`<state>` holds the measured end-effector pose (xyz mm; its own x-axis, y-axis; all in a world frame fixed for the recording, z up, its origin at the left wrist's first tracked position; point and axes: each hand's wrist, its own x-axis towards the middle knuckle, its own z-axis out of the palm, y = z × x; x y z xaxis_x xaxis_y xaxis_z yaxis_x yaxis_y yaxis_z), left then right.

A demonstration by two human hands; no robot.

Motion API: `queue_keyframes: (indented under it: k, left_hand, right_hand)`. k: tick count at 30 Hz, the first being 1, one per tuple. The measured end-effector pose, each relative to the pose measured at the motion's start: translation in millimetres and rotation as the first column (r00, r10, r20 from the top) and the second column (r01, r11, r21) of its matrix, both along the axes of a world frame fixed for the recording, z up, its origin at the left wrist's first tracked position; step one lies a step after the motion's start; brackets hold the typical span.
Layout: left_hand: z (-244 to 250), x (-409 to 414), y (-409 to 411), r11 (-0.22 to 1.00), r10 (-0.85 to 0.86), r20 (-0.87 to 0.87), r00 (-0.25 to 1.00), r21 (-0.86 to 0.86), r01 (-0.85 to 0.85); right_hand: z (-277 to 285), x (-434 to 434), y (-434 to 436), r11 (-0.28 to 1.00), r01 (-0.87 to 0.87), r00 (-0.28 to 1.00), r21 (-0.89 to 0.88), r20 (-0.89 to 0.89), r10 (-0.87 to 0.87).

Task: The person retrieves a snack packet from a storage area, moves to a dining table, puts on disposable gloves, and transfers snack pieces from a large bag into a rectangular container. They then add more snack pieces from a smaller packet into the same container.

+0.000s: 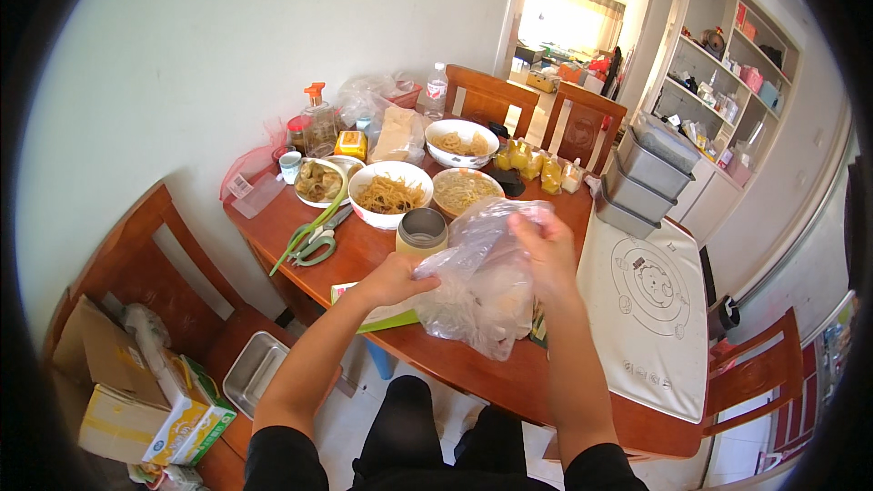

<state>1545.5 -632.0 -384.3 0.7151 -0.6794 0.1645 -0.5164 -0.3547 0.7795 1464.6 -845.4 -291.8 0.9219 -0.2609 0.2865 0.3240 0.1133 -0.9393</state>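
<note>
A clear plastic bag (477, 279) with something pale inside hangs between my hands over the table's front edge. My left hand (402, 279) pinches its left side between thumb and fingers. Its upper right rim is gripped by my right hand (545, 245). Just behind my left hand stands an uncapped yellow food jar (422, 232) with a grey metal mouth. Beyond the bag are a bowl of pale shredded food (467, 189) and a white bowl of yellow-brown strips (390, 192). A green-edged board or box (389, 319) lies partly hidden under my left forearm.
Green-handled scissors (315, 245) lie at the left beside a green stalk (300, 235). Stacked metal pans (641, 184) stand on a white printed mat (641, 314) at the right. A spray bottle (318, 123) and a water bottle (436, 92) stand behind. Chairs, one holding cardboard boxes (129, 409), surround the table.
</note>
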Motion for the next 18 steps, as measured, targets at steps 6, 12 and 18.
queue_keyframes:
  k: [6,12,18]
  left_hand:
    - [-11.6,-1.8,4.2,0.963,0.042,-0.382,0.923,-0.232,-0.140]
    - [-2.1,-31.7,-17.2,0.951,0.016,-0.150,0.989,-0.302,-0.061]
    - [6.5,-39.1,-22.2,0.964,-0.074,0.333,0.940,-0.217,0.153]
  right_hand:
    - [10.3,-74.6,-38.9,0.998,0.041,0.989,0.037,0.139,-0.046]
    - [-57.2,-62.5,1.0,0.920,0.114,0.994,-0.375,0.046,-0.104]
    - [-58.0,-35.1,2.6,0.952,-0.008,0.998,-0.305,-0.069,-0.013]
